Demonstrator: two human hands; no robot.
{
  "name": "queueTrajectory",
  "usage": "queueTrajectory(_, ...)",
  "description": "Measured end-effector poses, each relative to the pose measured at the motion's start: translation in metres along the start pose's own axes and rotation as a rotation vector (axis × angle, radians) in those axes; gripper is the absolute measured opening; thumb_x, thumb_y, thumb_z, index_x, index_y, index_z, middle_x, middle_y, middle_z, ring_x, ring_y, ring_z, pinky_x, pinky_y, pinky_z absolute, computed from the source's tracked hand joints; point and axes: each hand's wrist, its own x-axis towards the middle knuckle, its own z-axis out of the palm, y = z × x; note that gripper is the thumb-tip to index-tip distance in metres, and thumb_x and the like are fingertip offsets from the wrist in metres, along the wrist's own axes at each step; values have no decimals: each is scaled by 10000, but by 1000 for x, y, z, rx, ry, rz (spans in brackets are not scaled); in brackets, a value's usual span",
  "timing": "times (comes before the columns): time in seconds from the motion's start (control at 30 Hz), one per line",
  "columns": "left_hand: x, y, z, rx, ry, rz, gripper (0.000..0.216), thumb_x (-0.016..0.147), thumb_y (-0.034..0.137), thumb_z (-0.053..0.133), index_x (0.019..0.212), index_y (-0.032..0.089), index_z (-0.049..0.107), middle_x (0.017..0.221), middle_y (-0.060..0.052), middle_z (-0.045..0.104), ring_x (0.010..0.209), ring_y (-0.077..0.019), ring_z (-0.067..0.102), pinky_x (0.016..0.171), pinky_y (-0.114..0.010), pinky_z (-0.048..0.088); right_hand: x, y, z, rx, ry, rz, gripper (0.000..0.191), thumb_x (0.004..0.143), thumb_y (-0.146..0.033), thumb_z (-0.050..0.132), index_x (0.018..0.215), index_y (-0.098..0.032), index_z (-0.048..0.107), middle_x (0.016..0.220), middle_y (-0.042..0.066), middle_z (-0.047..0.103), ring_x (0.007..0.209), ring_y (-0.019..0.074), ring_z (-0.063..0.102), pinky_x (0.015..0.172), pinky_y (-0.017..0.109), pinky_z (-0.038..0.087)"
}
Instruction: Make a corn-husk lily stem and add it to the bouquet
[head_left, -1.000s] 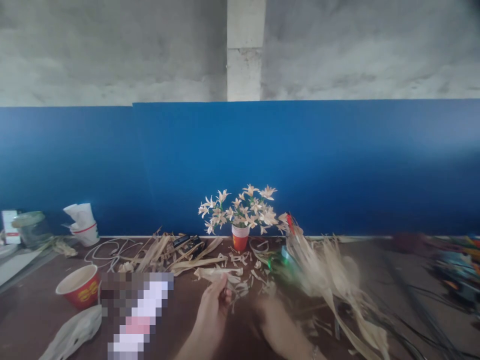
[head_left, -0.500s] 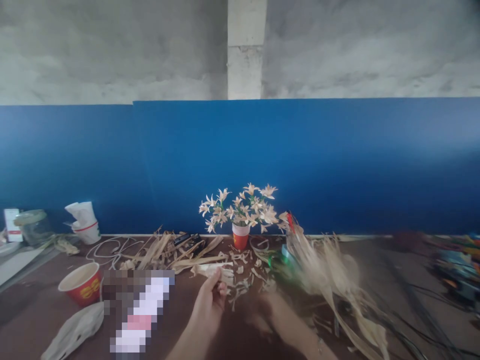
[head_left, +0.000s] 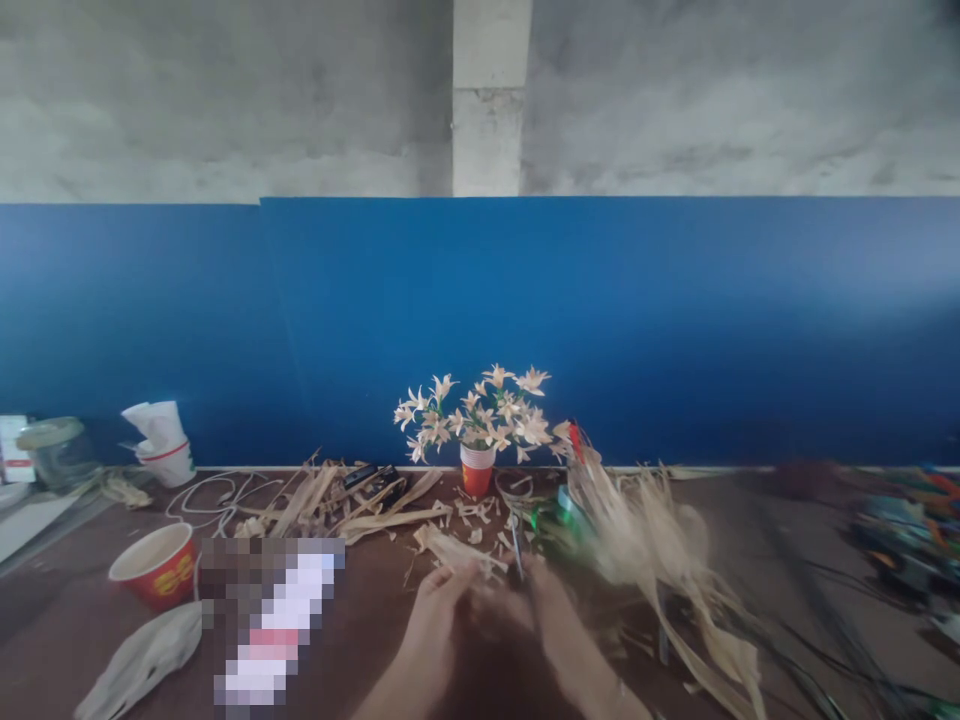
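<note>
My left hand (head_left: 441,622) pinches a pale dried husk strip (head_left: 452,548) just above the brown table (head_left: 360,620). My right hand (head_left: 551,625) is close beside it, fingers closed round a thin dark tool (head_left: 517,550) that points up; motion blur hides its exact shape. The two hands nearly touch, low in the middle of the view. Behind them stands a small red cup (head_left: 477,474) holding cream paper-like flowers (head_left: 480,415).
A loose heap of dried husks (head_left: 645,530) spreads to the right, with more husk strips (head_left: 337,500) and white cable (head_left: 217,495) on the left. A red paper cup (head_left: 154,567), a white bag (head_left: 142,660), stacked white cups (head_left: 166,442) and a glass jar (head_left: 54,452) sit at left. A blue panel backs the table.
My right hand has moved left and forward to meet the left hand, now with the dark tool upright. The left hand has shifted slightly right with the husk strip.
</note>
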Motion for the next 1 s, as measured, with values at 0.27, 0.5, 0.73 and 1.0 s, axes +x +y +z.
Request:
queueTrajectory(0.27, 8, 9, -8, 134, 91, 52, 389, 549, 438, 746, 531, 164, 470, 364, 94, 386, 325, -19, 275, 341, -151, 154, 15, 18, -4, -155, 41, -144, 318, 526, -321, 689, 797, -174, 610, 677, 20, 632, 658, 194, 594, 630, 289, 486)
queueTrajectory(0.5, 0, 4, 7, 262, -18, 17, 250, 536, 333, 751, 582, 127, 617, 387, 29, 528, 316, -57, 376, 339, -179, 234, 12, 19, 6, -60, 38, -2, 494, 531, -557, 677, 799, -148, 603, 550, 6, 588, 519, 169, 562, 512, 277, 467)
queueTrajectory(0.73, -1, 3, 3, 206, -5, -47, 86, 539, 103, 714, 583, 130, 645, 435, 5, 578, 359, -80, 466, 360, -170, 306, 9, 7, -1, -17, 145, -46, 504, 533, -619, 635, 766, -177, 573, 601, 10, 581, 522, 145, 512, 497, 250, 424)
queueTrajectory(1.0, -2, 5, 7, 100, -29, -42, 216, 523, 254, 776, 631, 122, 644, 532, -24, 640, 461, -108, 559, 449, -184, 414, 15, 10, -3, -76, 122, 89, 507, 511, -626, 625, 768, -192, 573, 519, -14, 524, 462, 139, 468, 435, 247, 373)
